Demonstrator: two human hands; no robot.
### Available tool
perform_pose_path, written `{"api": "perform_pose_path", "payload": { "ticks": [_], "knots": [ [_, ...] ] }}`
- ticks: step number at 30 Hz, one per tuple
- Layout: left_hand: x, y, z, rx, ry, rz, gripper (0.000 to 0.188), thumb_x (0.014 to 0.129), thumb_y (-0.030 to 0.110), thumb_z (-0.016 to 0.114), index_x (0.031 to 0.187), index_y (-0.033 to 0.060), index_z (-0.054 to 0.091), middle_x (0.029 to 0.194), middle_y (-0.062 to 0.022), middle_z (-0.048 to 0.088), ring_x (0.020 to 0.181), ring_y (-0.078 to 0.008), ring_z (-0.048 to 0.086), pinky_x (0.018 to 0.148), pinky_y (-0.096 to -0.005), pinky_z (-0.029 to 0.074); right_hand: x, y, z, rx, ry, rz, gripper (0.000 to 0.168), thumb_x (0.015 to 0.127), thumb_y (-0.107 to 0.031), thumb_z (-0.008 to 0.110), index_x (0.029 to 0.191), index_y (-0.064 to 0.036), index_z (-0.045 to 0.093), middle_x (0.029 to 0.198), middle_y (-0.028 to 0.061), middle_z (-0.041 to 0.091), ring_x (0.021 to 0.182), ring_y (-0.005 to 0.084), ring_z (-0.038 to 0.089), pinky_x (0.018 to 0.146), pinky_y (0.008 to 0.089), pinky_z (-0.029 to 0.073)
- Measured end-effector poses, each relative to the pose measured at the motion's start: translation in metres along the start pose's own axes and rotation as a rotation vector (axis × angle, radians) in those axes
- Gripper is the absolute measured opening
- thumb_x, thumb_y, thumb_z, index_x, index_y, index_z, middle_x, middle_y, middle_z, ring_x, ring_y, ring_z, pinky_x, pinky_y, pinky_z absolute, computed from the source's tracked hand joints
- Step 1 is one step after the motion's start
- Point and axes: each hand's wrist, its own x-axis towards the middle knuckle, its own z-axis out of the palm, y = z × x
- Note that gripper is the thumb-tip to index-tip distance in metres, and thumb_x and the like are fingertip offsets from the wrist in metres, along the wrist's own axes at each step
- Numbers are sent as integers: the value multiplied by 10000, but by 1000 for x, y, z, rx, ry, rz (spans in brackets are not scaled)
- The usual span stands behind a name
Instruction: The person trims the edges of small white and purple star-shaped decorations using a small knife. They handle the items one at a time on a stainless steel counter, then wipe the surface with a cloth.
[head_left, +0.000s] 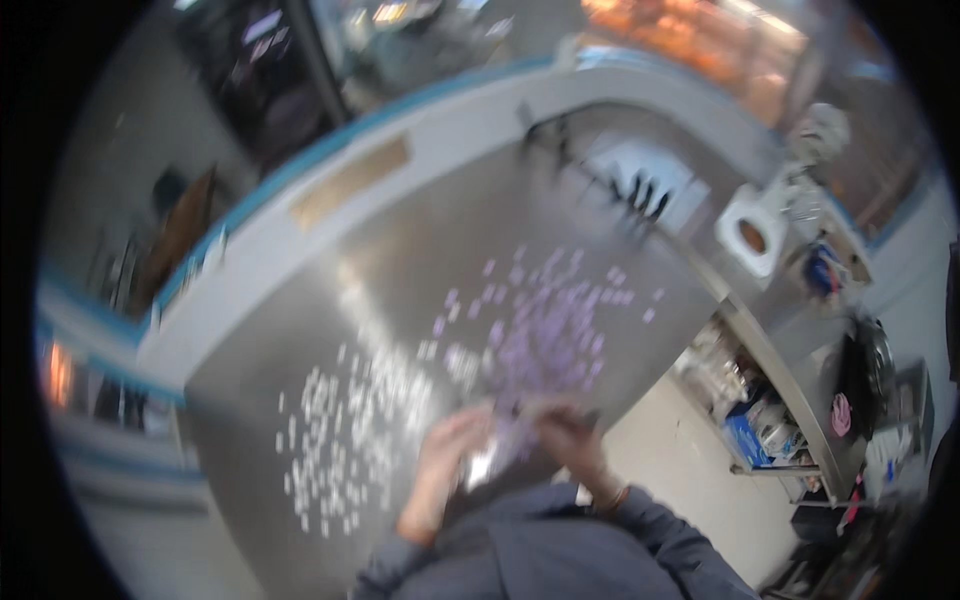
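Note:
Both of my hands are at the near edge of a steel table (420, 247), blurred by motion. A shiny see-through piece that looks like a plastic bag (484, 466) hangs between them, with a purple tint showing. My left hand (454, 442) has its fingers on the left side of it, and my right hand (571, 442) grips at the right. Just beyond my hands spreads a loose pile of small purple wrapped pieces (547, 334). Left of it lie many small white wrapped pieces (360, 420). A small whitish clump (465, 364) sits between the two piles.
A white rim with blue edging (480, 124) borders the table's far side. At the far right are a pale tray (649, 169) with dark-handled tools and a white container with an opening (752, 232). A shelf (780, 390) with bags and a blue box stands right.

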Motion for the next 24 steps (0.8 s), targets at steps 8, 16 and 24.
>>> {"api": "perform_pose_path", "payload": {
  "ticks": [8, 16, 24],
  "knots": [
    [-3, -2, 6, -117, 105, -1, 273, 891, 66, 556, 1144, -32, 585, 1062, -112, 636, 903, -146, 635, 783, -214, 516, -11, -43, 10, 248, -118, -15, 92, 833, 81, 582, 896, 22, 611, 1033, 130, 631, 959, 166, 589, 858, 259, 444],
    [-2, 5, 13, 12, 94, 30, 269, 905, 114, 548, 1147, 14, 606, 1064, -63, 644, 913, -126, 626, 807, -233, 498, -5, -51, 13, 149, -189, -52, 87, 833, 95, 569, 875, 33, 611, 976, 109, 643, 950, 165, 593, 860, 271, 444],
    [-4, 7, 17, 24, 143, 39, 265, 891, 58, 542, 1138, -17, 603, 1031, -72, 651, 904, -106, 624, 746, -196, 500, -4, -50, 15, -8, -211, -209, 98, 813, 108, 580, 877, 38, 606, 931, 113, 653, 919, 173, 612, 838, 274, 454]
  ]
}}
